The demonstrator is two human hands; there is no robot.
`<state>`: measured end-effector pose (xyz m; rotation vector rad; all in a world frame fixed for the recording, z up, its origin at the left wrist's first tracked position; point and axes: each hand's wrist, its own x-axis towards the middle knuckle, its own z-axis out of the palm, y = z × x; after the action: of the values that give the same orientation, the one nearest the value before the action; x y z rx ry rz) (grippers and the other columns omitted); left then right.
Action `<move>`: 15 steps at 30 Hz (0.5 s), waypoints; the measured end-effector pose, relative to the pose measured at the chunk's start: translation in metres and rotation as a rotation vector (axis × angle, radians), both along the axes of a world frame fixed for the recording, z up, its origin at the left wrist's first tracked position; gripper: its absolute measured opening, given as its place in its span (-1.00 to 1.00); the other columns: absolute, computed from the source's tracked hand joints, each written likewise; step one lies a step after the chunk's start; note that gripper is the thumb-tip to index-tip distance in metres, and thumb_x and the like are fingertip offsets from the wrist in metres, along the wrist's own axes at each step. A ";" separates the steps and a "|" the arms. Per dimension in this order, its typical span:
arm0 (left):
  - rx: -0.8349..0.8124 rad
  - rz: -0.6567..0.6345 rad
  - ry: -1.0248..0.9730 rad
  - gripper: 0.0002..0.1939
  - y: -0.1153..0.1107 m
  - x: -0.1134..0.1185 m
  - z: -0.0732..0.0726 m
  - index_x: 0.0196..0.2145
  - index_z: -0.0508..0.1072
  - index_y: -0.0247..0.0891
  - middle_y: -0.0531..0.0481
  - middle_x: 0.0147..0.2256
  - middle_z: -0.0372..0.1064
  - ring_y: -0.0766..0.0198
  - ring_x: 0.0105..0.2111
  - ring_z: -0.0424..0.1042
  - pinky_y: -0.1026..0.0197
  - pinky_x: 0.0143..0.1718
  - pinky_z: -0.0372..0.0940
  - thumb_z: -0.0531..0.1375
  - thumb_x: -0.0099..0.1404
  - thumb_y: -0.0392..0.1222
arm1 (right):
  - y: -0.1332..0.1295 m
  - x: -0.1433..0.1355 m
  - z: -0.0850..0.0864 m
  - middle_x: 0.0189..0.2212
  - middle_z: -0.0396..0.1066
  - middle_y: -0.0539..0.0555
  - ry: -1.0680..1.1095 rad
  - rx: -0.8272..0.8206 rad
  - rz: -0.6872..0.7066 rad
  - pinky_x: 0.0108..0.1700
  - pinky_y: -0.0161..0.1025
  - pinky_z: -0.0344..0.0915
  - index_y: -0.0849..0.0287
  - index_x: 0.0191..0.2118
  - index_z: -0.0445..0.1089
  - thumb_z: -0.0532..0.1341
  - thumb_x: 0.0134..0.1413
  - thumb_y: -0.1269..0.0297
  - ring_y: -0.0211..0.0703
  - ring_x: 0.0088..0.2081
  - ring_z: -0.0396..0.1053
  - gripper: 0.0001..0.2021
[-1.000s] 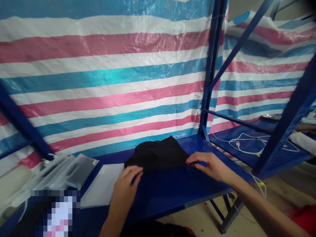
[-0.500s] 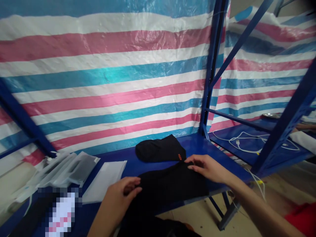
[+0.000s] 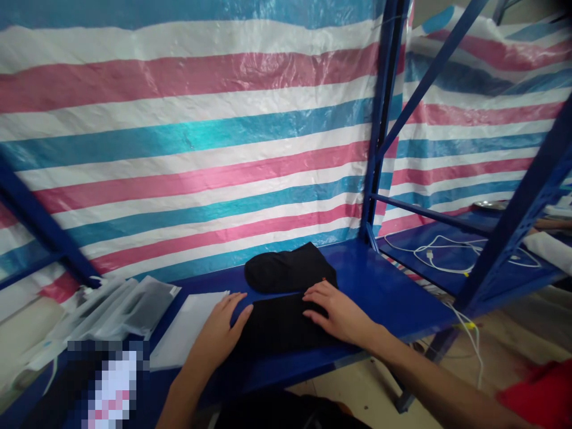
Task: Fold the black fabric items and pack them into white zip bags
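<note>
A black cloth piece (image 3: 281, 325) lies flat near the front edge of the blue shelf (image 3: 379, 274). My left hand (image 3: 223, 330) rests at its left end, fingers apart, beside a flat white packet (image 3: 185, 328). On the right part of the cloth lies my right hand (image 3: 333, 310), palm down with the fingers spread. Just behind is a black sock (image 3: 286, 271); my right fingertips cover most of its small orange lettering.
Clear plastic sleeves (image 3: 134, 304) lie at the left. Blue metal posts (image 3: 378, 137) frame a striped sheet (image 3: 201, 137). White cables (image 3: 447, 253) lie on the right-hand shelf, with another person's arm at the far right.
My right hand has moved left over the black cloth, whose right end now reaches less far right. My left hand has opened and shifted slightly up.
</note>
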<state>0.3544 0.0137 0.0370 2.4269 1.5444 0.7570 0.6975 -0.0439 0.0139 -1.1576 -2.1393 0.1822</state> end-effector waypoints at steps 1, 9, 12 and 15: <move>-0.076 -0.010 0.009 -0.38 -0.003 -0.005 -0.003 0.29 0.48 -0.20 -0.21 0.31 0.43 -0.11 0.32 0.39 -0.21 0.39 0.23 0.10 0.50 0.24 | -0.007 -0.011 0.000 0.21 0.48 0.24 -0.008 -0.046 0.044 0.39 0.13 0.26 0.11 0.24 0.50 0.31 0.41 0.03 0.15 0.27 0.37 -0.58; -0.219 -0.075 -0.121 -0.30 -0.035 -0.012 -0.035 0.49 0.22 -0.03 -0.17 0.31 0.42 -0.05 0.29 0.45 -0.17 0.35 0.30 0.14 0.50 0.19 | -0.037 -0.035 -0.024 0.57 -0.08 0.32 -0.210 -0.298 0.233 0.55 0.36 -0.21 0.07 0.57 0.04 0.46 0.17 -0.16 0.41 0.58 -0.25 0.01; -0.286 -0.079 -0.199 -0.34 -0.061 -0.010 -0.038 0.46 0.28 0.03 -0.13 0.33 0.40 -0.05 0.32 0.42 -0.16 0.38 0.27 0.17 0.49 0.19 | -0.052 -0.022 -0.017 0.53 0.08 0.21 -0.209 -0.334 0.287 0.55 0.27 -0.12 0.00 0.52 0.19 0.41 0.24 0.28 0.31 0.57 -0.13 -0.21; -0.361 0.026 -0.354 -0.23 -0.086 -0.003 -0.036 0.48 0.23 0.02 -0.13 0.30 0.44 -0.08 0.34 0.39 -0.16 0.35 0.31 0.22 0.43 0.26 | -0.065 -0.015 -0.002 0.40 0.35 0.14 -0.053 -0.374 0.247 0.52 0.19 0.05 -0.01 0.41 0.37 0.20 0.27 0.49 0.17 0.50 0.14 -0.37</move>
<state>0.3511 -0.0727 0.0014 1.9022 1.4297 0.7821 0.6827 -0.1086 0.0120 -1.1022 -2.3570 0.6941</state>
